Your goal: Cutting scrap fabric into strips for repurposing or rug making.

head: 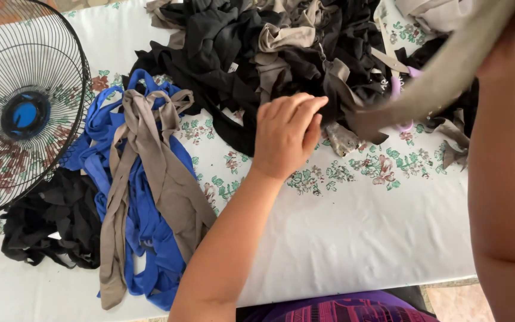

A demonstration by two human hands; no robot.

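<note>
Presently, 1 left hand — fingers curled together, tips touching the black-and-taupe fabric heap on the floral tablecloth — right hand out of frame, its grip indiscernible, with a blurred taupe strip trailing from above.

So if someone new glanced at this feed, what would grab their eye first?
Probably the big tangled heap of black and taupe fabric strips at the top of the floral tablecloth, with the left hand at its edge. Next, the blue and taupe strips laid out at left, beside a black fan grille.
</note>
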